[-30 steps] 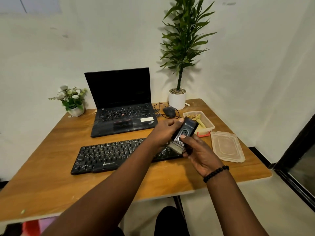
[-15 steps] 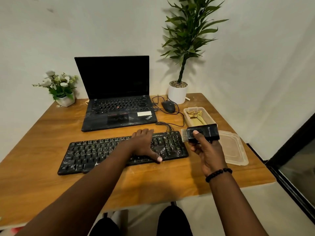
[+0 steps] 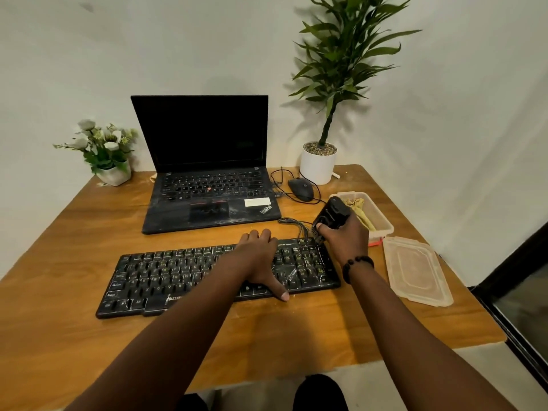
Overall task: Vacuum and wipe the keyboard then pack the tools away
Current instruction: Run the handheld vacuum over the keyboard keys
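- Black handheld vacuum [image 3: 334,215] sits in the right hand [image 3: 345,240], fingers wrapped round its body, thumb across the near side; its lower end is tipped down at the far right corner of the keyboard [image 3: 219,275], touching or just above it, can't tell which.
- Left hand [image 3: 257,256] lies flat on the keyboard's right half, fingers spread over the top rows, thumb [image 3: 281,293] past the front edge onto the wood; holding nothing.
- Beaded black bracelet [image 3: 357,266] on the right wrist.
- Keyboard is black, smeared w/ pale dust, lying across the middle of the table [image 3: 74,336], its cable [image 3: 293,223] bunched behind it near the vacuum.
- Just behind the right hand: 1 clear plastic tub [image 3: 381,223] w/ a yellowish cloth [image 3: 360,210] inside, partly hidden by the hand. Its lid [image 3: 416,269] lies flat beside it, nearer the table's right edge.
- Behind the keyboard: 1 open laptop [image 3: 207,185], screen dark, palm rest dusty. 1 black mouse [image 3: 301,188] to its right, cord looped about.
- 2 plants: tall green one in a white pot [image 3: 318,166] at the far right corner, small white-flower pot [image 3: 114,170] at far left.
- Tabletop is brown wood grain w/ pale specks; white walls behind & to the right, a dark frame at the lower right.
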